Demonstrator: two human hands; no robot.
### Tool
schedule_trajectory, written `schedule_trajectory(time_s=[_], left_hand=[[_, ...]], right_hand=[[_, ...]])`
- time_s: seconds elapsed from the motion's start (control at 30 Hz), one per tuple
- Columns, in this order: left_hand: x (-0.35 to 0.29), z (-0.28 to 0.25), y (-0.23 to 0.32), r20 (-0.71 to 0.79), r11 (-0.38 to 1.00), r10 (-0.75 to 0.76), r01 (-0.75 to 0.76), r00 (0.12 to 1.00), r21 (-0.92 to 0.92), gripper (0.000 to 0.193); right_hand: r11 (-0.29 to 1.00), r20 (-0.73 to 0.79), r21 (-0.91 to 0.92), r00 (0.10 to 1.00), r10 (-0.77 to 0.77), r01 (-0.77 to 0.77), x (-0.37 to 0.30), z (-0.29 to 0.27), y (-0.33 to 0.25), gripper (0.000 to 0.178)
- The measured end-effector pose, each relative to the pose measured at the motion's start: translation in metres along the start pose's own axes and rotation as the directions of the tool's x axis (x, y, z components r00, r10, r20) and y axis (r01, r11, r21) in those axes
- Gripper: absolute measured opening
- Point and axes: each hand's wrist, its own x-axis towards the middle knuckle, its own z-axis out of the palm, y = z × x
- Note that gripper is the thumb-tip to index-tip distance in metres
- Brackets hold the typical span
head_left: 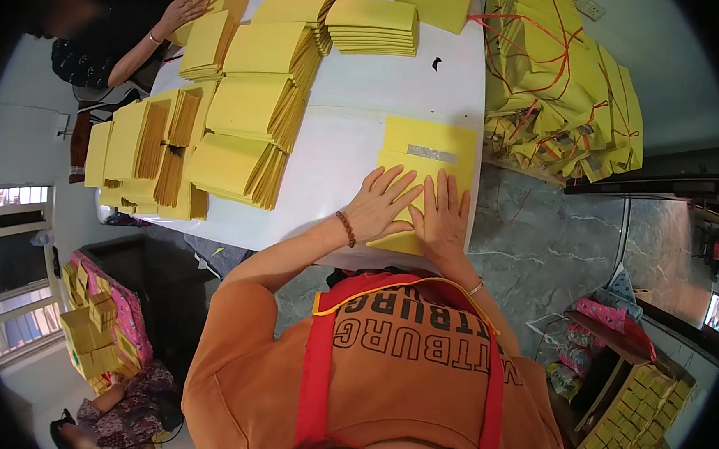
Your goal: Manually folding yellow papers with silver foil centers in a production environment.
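Note:
A yellow folded paper piece, much like a flat envelope, lies near the table's front right corner. Across its upper part runs a short silvery-grey strip. My left hand rests flat on the paper's lower left part with fingers spread, a beaded bracelet at the wrist. Beside it, almost touching, my right hand lies palm down on the right part, fingers stretched out. Neither hand grips anything. The hands hide much of the paper's lower half.
Stacks of folded yellow paper fill the left side of the white table. Bundles tied with red string are heaped at the right. Another person's hands touch a stack at far left. A second person sits lower left.

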Motion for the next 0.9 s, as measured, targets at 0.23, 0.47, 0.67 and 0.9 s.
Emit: schedule_trajectory(time_s=[0.23, 0.47, 0.67, 0.9], left_hand=[[0.007, -0.007, -0.002, 0.119, 0.98, 0.187, -0.194, 0.975, 0.047, 0.068], [0.014, -0.001, 0.021, 0.048, 0.896, 0.266, -0.265, 0.963, 0.355, 0.049], [0.027, -0.017, 0.008, -0.089, 0.982, 0.157, -0.146, 0.984, 0.121, 0.043], [0.063, -0.077, -0.084, -0.405, 0.975, 0.107, -0.017, 0.908, 0.221, 0.043]], right_hand=[[0.998, 0.089, 0.046, 0.996, 0.026, -0.03, -0.005, 0.0, 0.005, 0.057], [0.665, 0.073, 0.738, 0.993, 0.096, -0.118, -0.001, -0.007, 0.037, 0.06], [0.018, 0.134, 0.984, 0.803, 0.581, -0.177, 0.002, -0.048, 0.041, 0.05], [0.339, 0.104, 0.844, 0.746, 0.658, -0.416, -0.039, 0.012, 0.062, 0.047]])
